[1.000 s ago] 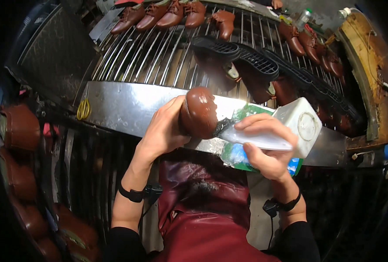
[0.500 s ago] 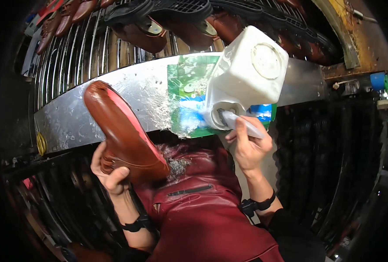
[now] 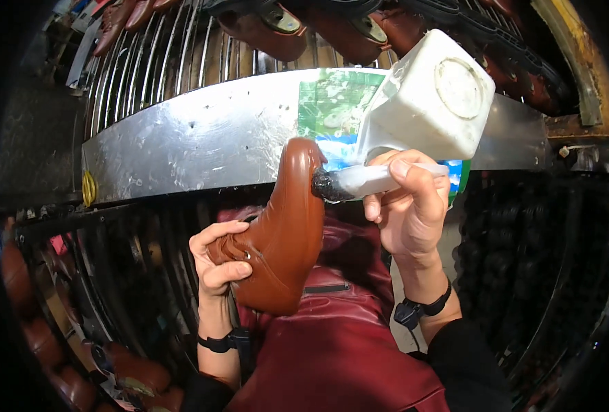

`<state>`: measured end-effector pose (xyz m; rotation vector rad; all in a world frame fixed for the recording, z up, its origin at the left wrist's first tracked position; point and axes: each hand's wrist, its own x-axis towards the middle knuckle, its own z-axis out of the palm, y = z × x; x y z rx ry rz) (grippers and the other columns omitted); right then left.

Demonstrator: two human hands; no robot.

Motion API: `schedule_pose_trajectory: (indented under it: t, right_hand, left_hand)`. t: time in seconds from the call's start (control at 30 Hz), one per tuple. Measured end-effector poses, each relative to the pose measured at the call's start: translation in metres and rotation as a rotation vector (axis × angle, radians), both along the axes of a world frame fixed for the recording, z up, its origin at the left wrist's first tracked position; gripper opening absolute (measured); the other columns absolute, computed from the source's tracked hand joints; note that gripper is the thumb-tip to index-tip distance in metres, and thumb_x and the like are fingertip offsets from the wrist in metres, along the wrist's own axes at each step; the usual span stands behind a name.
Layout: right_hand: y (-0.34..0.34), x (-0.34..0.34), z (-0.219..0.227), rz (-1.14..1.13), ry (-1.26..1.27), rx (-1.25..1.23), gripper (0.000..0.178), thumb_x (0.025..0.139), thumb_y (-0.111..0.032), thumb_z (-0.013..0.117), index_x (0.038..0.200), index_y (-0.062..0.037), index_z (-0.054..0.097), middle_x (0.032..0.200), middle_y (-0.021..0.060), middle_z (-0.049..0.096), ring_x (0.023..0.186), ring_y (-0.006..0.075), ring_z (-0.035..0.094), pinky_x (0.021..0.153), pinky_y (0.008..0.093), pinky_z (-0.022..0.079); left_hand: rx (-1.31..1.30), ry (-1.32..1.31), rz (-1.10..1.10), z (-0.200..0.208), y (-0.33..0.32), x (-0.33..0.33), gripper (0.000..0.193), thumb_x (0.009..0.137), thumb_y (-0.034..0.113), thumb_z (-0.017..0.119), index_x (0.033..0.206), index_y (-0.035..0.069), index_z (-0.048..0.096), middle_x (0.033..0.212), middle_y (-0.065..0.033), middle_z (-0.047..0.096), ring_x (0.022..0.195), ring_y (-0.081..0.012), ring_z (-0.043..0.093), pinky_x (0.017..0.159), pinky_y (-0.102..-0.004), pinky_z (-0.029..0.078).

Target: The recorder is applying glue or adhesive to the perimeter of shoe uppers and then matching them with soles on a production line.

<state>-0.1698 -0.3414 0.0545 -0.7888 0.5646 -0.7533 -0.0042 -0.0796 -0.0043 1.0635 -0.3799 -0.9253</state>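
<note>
A glossy brown leather shoe without an outsole points its toe away from me. My left hand is closed round its ankle opening, near the lace holes, with the thumb on the near side. In my right hand is a brush with a whitish flat handle, pinched between thumb and fingers. Its dark, wet-looking bristles touch the right edge of the shoe near the toe. Just beyond the brush, a white plastic container lies tilted, its mouth mostly hidden behind my right hand.
A metal ledge crosses in front of me, partly covered by a green and blue sheet. Behind it, a barred rack carries brown shoes and black soles. More brown shoes sit at lower left.
The brush has come out of the container's mouth and moved left onto the shoe's edge. My left hand has brought the shoe rightward and turned it, hiding most of its pink underside.
</note>
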Motion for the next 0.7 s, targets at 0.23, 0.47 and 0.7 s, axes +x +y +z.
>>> schedule_pose_trajectory:
  t: [0.23, 0.47, 0.7]
  right_hand:
    - [0.047, -0.025, 0.007, 0.152, 0.162, -0.428, 0.020, 0.086, -0.012, 0.072, 0.089, 0.0074, 0.067, 0.094, 0.0241, 0.072, 0.087, 0.0272, 0.072, 0.079, 0.0382, 0.059]
    - [0.094, -0.041, 0.012, 0.361, 0.095, -0.698, 0.016, 0.085, -0.005, 0.074, 0.092, 0.0084, 0.069, 0.093, 0.0253, 0.075, 0.079, 0.0258, 0.076, 0.071, 0.0350, 0.061]
    - [0.084, -0.020, 0.034, 0.300, 0.184, -0.339, 0.008, 0.085, 0.002, 0.075, 0.089, 0.0075, 0.072, 0.091, 0.0177, 0.076, 0.074, 0.0143, 0.069, 0.066, 0.0271, 0.055]
  left_hand:
    - [0.029, -0.011, 0.025, -0.005, 0.001, 0.007, 0.064, 0.079, 0.027, 0.084, 0.127, -0.010, 0.065, 0.116, -0.0250, 0.074, 0.102, -0.0318, 0.076, 0.094, -0.0431, 0.061]
    - [-0.045, 0.056, 0.115, -0.007, -0.010, 0.016, 0.048, 0.091, 0.020, 0.075, 0.127, -0.010, 0.066, 0.114, -0.0184, 0.075, 0.101, -0.0252, 0.074, 0.096, -0.0375, 0.058]
    - [-0.048, 0.105, 0.168, 0.005, -0.013, 0.020, 0.029, 0.097, 0.013, 0.066, 0.120, -0.006, 0.067, 0.105, -0.0137, 0.075, 0.088, -0.0202, 0.075, 0.080, -0.0321, 0.062]
